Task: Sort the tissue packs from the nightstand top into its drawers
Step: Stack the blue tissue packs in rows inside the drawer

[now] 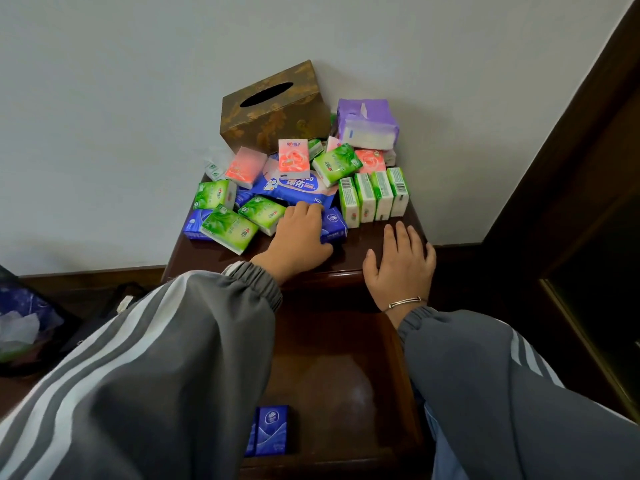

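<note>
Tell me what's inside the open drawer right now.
Two blue tissue packs lie side by side near the front of the drawer. The left sleeve and right sleeve hide its sides, so more may be there.

- Left sleeve (156,358), 7 o'clock, is showing grey with white stripes
- Right sleeve (502,393), 4 o'clock, is matching
- Right hand (401,268) is wearing a silver wrist bangle (405,302)

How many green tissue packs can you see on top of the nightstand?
9 green packs: a row of four upright at the right, one tilted just behind that row, three at the left front, one half hidden beside a pink pack. Others may be buried.
</note>
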